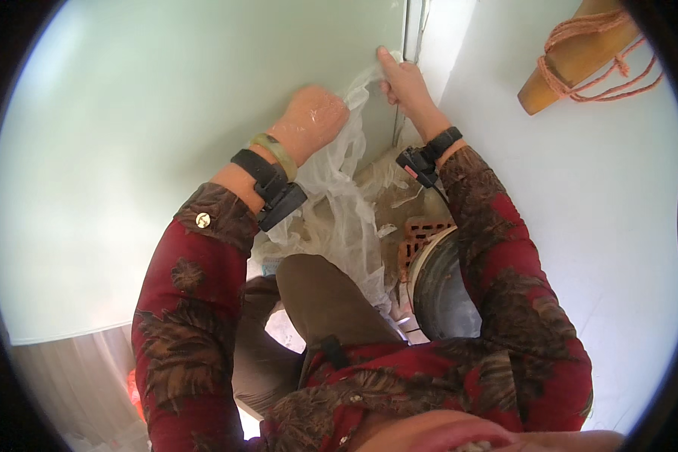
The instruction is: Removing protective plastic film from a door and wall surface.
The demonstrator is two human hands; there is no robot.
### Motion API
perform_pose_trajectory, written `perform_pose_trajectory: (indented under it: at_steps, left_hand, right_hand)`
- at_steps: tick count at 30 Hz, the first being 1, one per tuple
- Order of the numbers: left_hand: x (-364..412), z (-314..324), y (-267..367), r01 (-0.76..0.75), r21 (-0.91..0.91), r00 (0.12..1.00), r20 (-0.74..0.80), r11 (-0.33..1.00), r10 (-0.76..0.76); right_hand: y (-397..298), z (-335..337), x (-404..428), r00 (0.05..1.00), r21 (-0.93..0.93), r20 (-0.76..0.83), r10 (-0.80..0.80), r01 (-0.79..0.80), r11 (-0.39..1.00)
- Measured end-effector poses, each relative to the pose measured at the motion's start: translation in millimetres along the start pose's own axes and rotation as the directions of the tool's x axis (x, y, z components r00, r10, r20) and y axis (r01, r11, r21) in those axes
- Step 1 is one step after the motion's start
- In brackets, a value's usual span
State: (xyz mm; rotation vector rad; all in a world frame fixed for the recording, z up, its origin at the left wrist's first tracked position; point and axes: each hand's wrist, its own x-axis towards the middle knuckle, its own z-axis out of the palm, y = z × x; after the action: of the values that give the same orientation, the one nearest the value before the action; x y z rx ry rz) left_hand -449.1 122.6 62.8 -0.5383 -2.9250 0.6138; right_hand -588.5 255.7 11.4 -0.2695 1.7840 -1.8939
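My left hand (316,116) is a fist with its back towards me, against a large pale green, smooth panel (175,96). Thin clear plastic film (347,186) comes out of the fist and hangs down in crumpled folds towards the floor. My right hand (405,82) is at the panel's right edge, thumb pointing up and fingers curled. The film's upper strip runs to this hand and seems pinched there; its fingertips are partly hidden. A dark strap with a small black device circles each wrist, and a pale green bangle (276,155) sits on the left one.
A round black bucket (443,288) stands low on the right beside perforated red bricks (429,229). A tapered yellow-brown object (570,65) wound with pink rope (590,25) lies against the white wall (587,186) at upper right. My bent knee (311,277) is below the film.
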Motion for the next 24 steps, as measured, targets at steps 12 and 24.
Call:
perform_pose_trajectory:
  at_steps: [12, 24]
  left_hand:
    - [-6, 0, -3, -0.033, -0.095, 0.999, -0.026, 0.995, 0.03]
    - [-18, 31, 21, 0.078, -0.456, 0.993, -0.039, 0.887, -0.108]
  right_hand:
    - [28, -19, 10, 0.957, -0.333, -0.013, -0.29, 0.269, 0.904]
    - [30, -34, -6, 0.988, -0.492, 0.063, -0.144, 0.156, 0.857]
